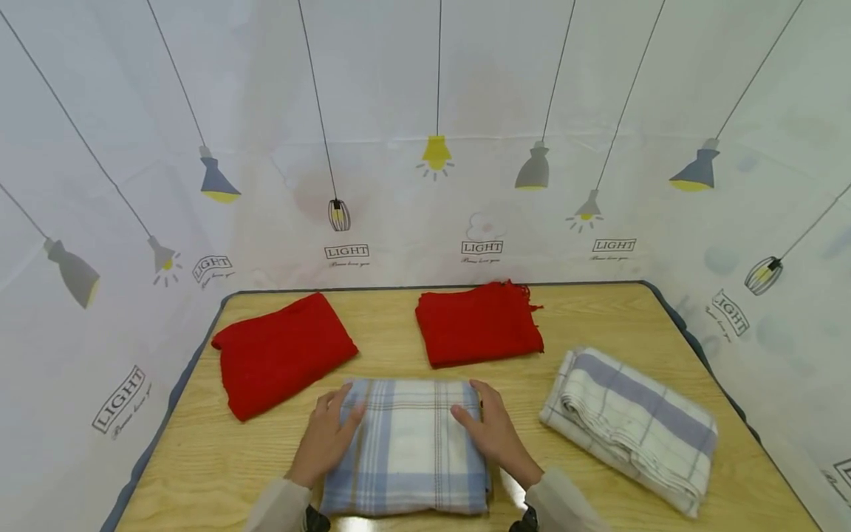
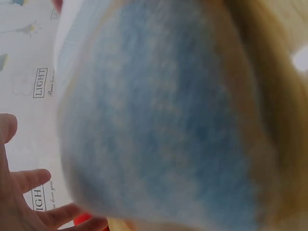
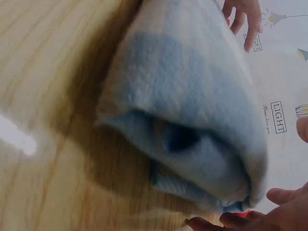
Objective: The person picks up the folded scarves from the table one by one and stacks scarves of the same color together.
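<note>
A folded blue and white plaid scarf (image 1: 408,443) lies flat on the table between both hands. My left hand (image 1: 327,434) is at its left edge, fingers spread and fairly straight, thumb over the top. On the opposite edge my right hand (image 1: 495,430) lies the same way, its thumb reaching over the cloth. In the left wrist view the scarf's rounded side (image 2: 159,115) fills most of the picture, with the left hand (image 2: 33,197) beside it. The right wrist view shows the layered folds (image 3: 192,106) at the scarf's end and the right hand (image 3: 269,216) near them.
Two folded red cloths lie farther back, one at the left (image 1: 282,355) and one right of centre (image 1: 479,325) with a fringe. A folded white cloth (image 1: 631,425) with a purple stripe lies at the right. Lamp-printed sheeting (image 1: 399,89) surrounds the wooden table (image 1: 186,465).
</note>
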Available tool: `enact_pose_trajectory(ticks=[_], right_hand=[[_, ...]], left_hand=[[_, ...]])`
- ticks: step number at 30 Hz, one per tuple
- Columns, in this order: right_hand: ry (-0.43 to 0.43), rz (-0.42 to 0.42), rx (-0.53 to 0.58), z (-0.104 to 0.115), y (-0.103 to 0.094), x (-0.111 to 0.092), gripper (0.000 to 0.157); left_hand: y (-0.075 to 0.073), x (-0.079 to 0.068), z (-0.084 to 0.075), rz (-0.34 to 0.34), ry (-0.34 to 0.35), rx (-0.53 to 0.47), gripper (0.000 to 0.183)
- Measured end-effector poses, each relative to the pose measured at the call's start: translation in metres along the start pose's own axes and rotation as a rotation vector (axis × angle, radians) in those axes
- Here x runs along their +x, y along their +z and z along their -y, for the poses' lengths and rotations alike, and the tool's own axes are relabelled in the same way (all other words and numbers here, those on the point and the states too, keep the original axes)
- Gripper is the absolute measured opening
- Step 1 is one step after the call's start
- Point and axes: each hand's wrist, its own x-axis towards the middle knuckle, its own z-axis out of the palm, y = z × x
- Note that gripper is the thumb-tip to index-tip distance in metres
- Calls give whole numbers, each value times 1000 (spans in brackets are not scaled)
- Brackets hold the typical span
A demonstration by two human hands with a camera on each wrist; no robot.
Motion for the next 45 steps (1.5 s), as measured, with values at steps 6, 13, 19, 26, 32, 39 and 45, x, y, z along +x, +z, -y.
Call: enact_pose_trajectory(ticks=[6,13,19,26,32,39,45], right_hand=[[57,-5,25,4,5,-5,68],[68,11,21,9,12,-8,74],[43,-11,17,12,15,-7,77],[6,-21,24,19,15,3,73],[-4,-13,30,31,15,14,73],[-13,17,35,38,20,28,73],[-3,30,35,36,31,34,73]], left_hand=[[3,-6,-5,-1,-53,-14,59],[6,-3,-10,39,-149,-70,66],[4,-3,-11,-32,-154,-100,65],[-4,-1,-14,-118,-134,-124,61],[-16,8,-12,-121,-114,-107,60],[-27,16,-9,-110,-131,-127,60],[-29,17,-1,-102,-152,-126,59]])
